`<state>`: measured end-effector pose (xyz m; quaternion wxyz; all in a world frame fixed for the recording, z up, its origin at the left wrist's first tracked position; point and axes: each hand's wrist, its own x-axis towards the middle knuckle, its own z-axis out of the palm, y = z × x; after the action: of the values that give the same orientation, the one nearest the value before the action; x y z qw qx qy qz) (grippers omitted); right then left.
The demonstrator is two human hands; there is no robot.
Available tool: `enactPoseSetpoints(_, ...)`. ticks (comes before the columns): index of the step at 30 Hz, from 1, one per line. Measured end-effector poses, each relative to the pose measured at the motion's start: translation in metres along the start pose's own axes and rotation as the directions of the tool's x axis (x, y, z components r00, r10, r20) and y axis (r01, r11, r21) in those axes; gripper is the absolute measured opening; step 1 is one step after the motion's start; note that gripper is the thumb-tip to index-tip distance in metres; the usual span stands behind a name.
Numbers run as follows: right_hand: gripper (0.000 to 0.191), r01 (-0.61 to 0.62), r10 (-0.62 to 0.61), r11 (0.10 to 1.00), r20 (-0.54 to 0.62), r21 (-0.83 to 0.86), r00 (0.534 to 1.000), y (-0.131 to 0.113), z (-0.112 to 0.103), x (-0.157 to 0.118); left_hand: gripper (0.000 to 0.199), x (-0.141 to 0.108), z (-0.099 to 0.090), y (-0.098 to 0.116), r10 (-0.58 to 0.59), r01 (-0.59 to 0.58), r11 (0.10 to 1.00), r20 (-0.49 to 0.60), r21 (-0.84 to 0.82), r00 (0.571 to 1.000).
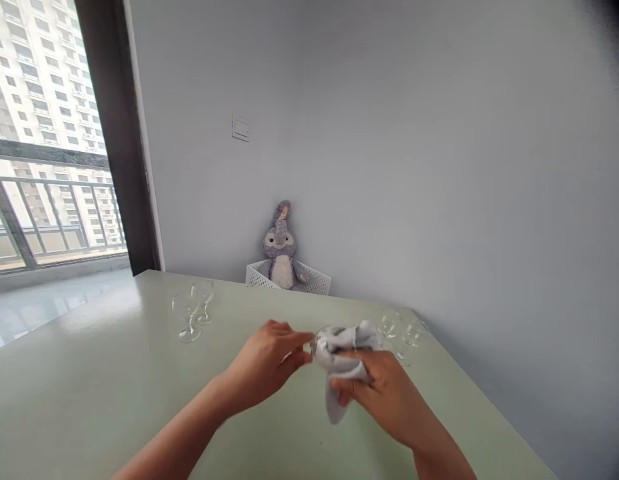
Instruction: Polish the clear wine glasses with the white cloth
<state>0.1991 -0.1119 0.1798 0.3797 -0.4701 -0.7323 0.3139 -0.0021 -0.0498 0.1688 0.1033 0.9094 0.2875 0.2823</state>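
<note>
Above the pale green table (pixel 259 433), my left hand (pixel 269 360) pinches the stem end of a wine glass (pixel 319 350) lying on its side in the air. My right hand (pixel 384 390) is closed on a light grey cloth (pixel 344 360), pressed around the glass's bowl. Most of the bowl is covered by the cloth, whose loose corner hangs below my right fingers. Beyond my right hand stand two clear wine glasses, one (pixel 390 325) slightly left of the other (pixel 412 333); their lower parts are partly hidden or faint.
Two more stemmed glasses, a nearer one (pixel 186 317) and a farther one (pixel 204 300), stand at the table's left. Behind the far edge, a white perforated basket (pixel 316 283) holds a plush rabbit (pixel 280 250). Grey walls border the table behind and right.
</note>
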Motion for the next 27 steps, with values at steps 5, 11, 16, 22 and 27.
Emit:
enactPoseSetpoints(5,0.024,-0.063,0.12,0.868,-0.085,0.493,0.989,0.017,0.018,0.023,0.036,0.006,0.02,-0.009,0.226,-0.015,0.883,-0.395,0.47,0.89)
enactPoseSetpoints(11,0.018,-0.103,0.116,0.887,-0.001,0.45,0.993,0.015,0.024,0.023,0.038,0.004,0.002,-0.02,0.192,-0.083,0.925,-0.266,0.371,0.945)
enactPoseSetpoints(16,0.012,0.064,-0.073,0.991,0.077,0.12,0.994,0.008,0.02,0.018,0.039,-0.002,-0.019,-0.016,-0.104,0.101,0.992,-0.04,-0.069,0.994)
enactPoseSetpoints(22,0.009,0.407,-0.396,0.847,0.107,-0.342,0.912,0.017,0.022,0.017,0.051,-0.004,-0.031,-0.023,-0.173,0.372,0.754,0.383,-0.541,0.907)
enactPoseSetpoints(27,0.018,0.551,-0.645,0.558,0.093,-0.62,0.758,0.018,0.02,0.019,0.047,0.0,-0.026,-0.035,-0.018,0.376,0.589,0.453,-0.715,0.891)
